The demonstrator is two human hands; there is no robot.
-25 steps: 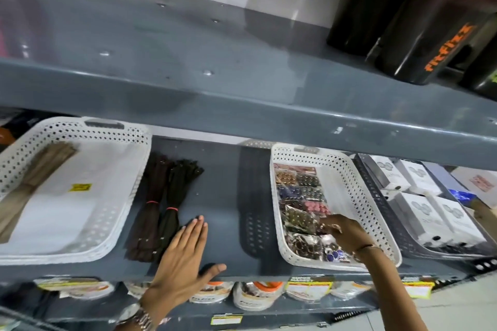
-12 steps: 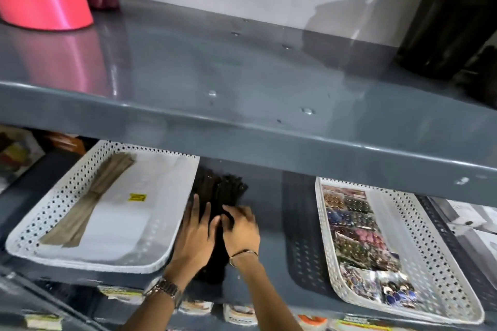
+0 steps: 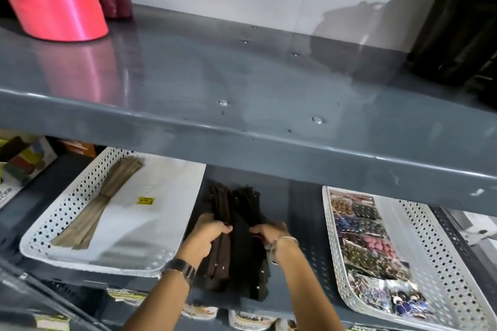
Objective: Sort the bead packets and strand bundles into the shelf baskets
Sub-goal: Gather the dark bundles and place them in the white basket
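Two dark strand bundles (image 3: 236, 244), one brown and one near-black, lie side by side on the grey lower shelf (image 3: 304, 212) between two white perforated baskets. My left hand (image 3: 208, 236) grips the brown bundle from the left. My right hand (image 3: 271, 232) grips the black bundle from the right. The left basket (image 3: 75, 204) holds a tan strand bundle (image 3: 105, 196) on white paper with a yellow sticker. The right basket (image 3: 435, 258) holds several bead packets (image 3: 363, 239) stacked along its left side.
The upper grey shelf (image 3: 242, 105) overhangs the baskets, carrying a pink ribbon roll (image 3: 53, 0) at left and a black bottle with green lid (image 3: 457, 29) at right. Boxes (image 3: 24, 161) sit far left. Labelled packs (image 3: 250, 320) line the shelf below.
My right hand left the bead packets in the right basket and moved left to the dark bundles. Both hands have closed on the bundles. The view shifted left and up.
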